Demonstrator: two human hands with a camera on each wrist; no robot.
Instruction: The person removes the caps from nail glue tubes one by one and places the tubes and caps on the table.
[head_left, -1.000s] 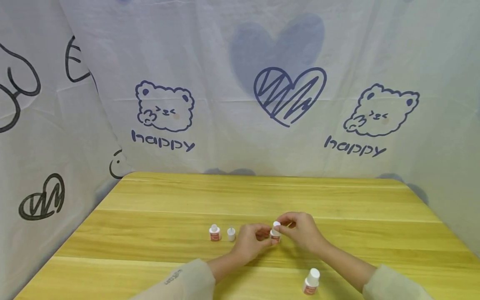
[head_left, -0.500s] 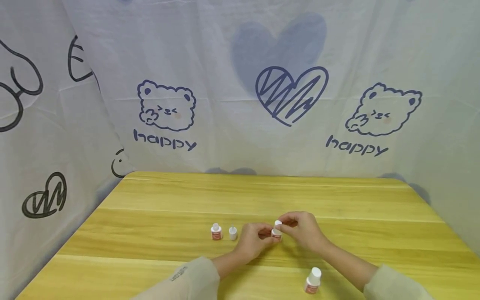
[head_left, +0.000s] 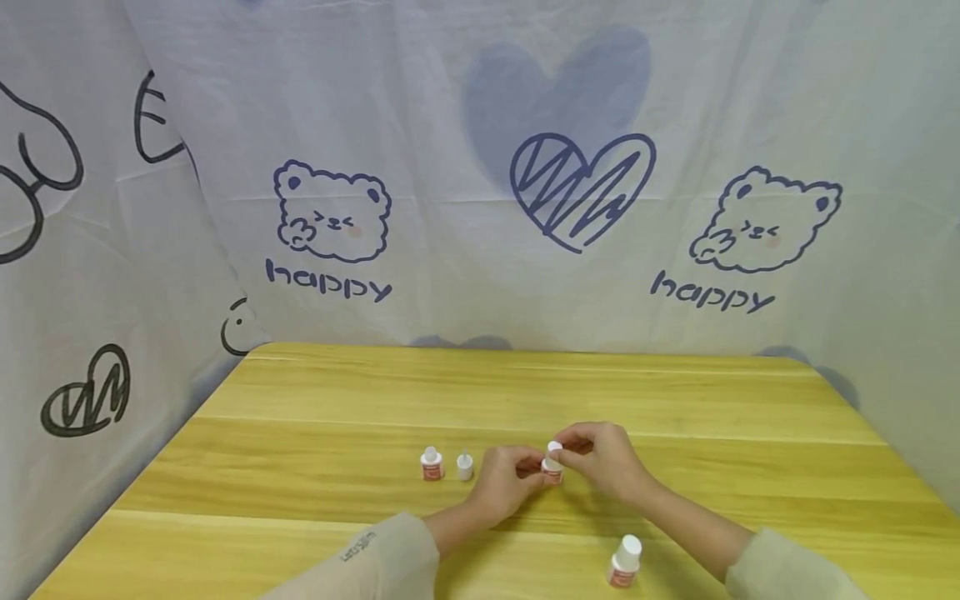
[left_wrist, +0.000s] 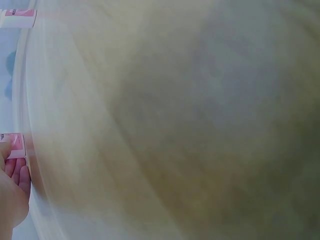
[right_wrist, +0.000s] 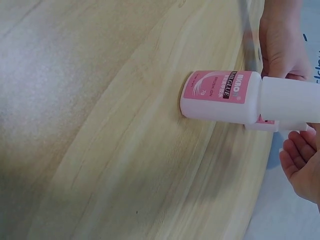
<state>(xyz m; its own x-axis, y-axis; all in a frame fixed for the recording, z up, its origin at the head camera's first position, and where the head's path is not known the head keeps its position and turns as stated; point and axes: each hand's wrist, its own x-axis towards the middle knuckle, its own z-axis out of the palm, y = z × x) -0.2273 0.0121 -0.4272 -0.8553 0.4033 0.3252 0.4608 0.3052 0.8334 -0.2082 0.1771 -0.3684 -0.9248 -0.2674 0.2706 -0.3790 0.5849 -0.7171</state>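
Observation:
A small white glue bottle (head_left: 552, 473) with a pink label stands on the wooden table (head_left: 525, 392), between both hands. My left hand (head_left: 531, 472) grips its body from the left. My right hand (head_left: 568, 451) pinches its white cap (head_left: 554, 449) from the right. In the right wrist view, my right hand's fingers (right_wrist: 301, 162) curl at the lower right and the left hand (right_wrist: 282, 45) sits at the top. Only a sliver of the held bottle (right_wrist: 260, 126) shows behind a nearer one. The left wrist view is blurred, showing fingers (left_wrist: 15, 175) beside a pink label (left_wrist: 12, 145).
A second bottle (head_left: 431, 465) and a loose white cap (head_left: 465, 467) stand left of my left hand. A capped bottle (head_left: 623, 562) (right_wrist: 220, 97) stands by my right forearm near the front edge. Printed cloth walls (head_left: 480, 208) enclose the table on three sides.

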